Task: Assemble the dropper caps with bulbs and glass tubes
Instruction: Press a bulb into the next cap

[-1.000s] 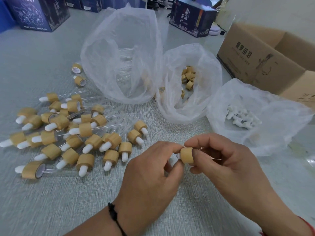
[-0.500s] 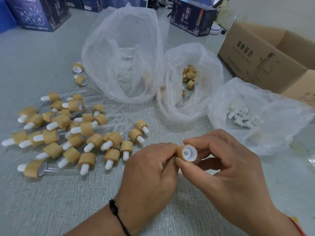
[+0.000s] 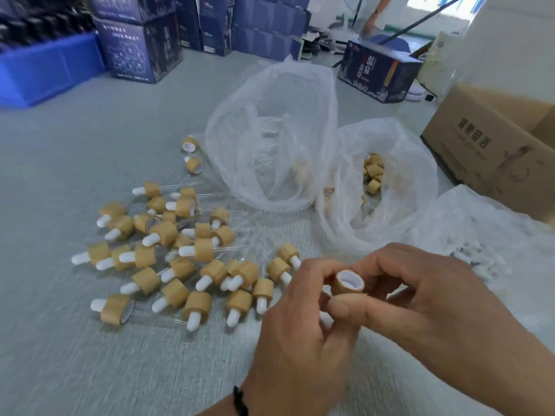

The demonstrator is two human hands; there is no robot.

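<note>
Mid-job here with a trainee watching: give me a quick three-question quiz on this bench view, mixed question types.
1. True or false: the cap held between both hands shows its open end, white inside.
2. Which bag holds the loose caps? A. the left bag B. the middle bag C. the right bag
3. Fill in: the finished droppers lie in a pile to the ____ of the hands.

Key:
1. True. The left hand and right hand both pinch it.
2. B
3. left
</note>
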